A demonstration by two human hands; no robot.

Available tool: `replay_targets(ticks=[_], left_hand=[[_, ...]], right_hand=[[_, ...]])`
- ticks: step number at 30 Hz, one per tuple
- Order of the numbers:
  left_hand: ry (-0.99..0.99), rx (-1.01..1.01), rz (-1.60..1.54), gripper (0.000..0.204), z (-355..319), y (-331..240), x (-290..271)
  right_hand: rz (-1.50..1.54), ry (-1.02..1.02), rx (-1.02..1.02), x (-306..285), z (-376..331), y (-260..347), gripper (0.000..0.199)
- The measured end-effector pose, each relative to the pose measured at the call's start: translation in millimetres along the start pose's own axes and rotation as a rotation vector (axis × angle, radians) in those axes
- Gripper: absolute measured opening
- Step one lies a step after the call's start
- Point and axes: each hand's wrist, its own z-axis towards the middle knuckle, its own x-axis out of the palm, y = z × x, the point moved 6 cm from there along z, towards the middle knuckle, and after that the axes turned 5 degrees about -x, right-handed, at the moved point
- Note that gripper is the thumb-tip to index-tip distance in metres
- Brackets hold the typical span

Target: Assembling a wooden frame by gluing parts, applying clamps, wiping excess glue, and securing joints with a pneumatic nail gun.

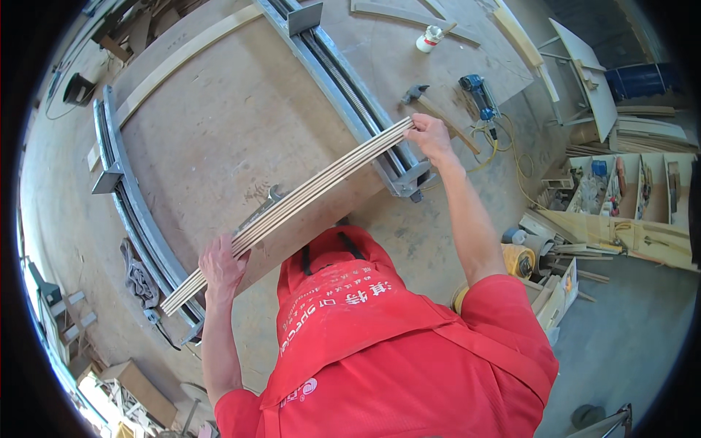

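A bundle of several long, thin wooden strips (310, 197) runs slantwise in front of me, above the near edge of the worktable (212, 139). My left hand (221, 264) is closed round it near its lower left end. At the upper right end, my right hand (431, 139) grips the strips between thumb and fingers. Beneath the bundle's ends pass two long metal bar clamps, one on the left (142, 219) and one on the right (343, 87). A metal tool (273, 194), partly hidden by the strips, lies on the table just beyond them.
A hammer (438, 115), a blue power tool (476, 96) with a yellow cord and a white tub (429, 39) with a brush lie at the right. A grey power tool (139, 276) rests beside the left clamp. Farther right stands a compartmented wooden box (628, 193).
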Motion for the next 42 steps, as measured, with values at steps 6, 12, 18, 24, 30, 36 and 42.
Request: replay_targets(ticks=[6,12,18,24,30,36,42], left_hand=[[-0.159,0.019,-0.04,0.041,31,-36,10],[-0.163,0.0,-0.008,0.042,33,-30,21],[0.002,-0.119,-0.032,0.034,-17,58,48],[0.051,-0.068,-0.039,0.041,-105,96,49],[-0.108,-0.019,-0.108,0.039,-95,119,93],[0.102,-0.133,-0.031,0.032,-103,110,60],[0.015,-0.084,0.025,0.044,-95,73,43]], right_hand=[[-0.033,-0.06,-0.053,-29,40,-22,0.032],[-0.075,0.006,0.029,-21,36,-11,0.051],[-0.168,0.153,-0.048,42,-13,8,0.03],[-0.109,0.156,0.048,38,-84,-67,0.028],[-0.193,0.237,-0.064,46,-69,-79,0.019],[-0.228,0.206,-0.199,51,-104,-37,0.024],[-0.356,-0.217,-0.244,-48,-143,-19,0.048]])
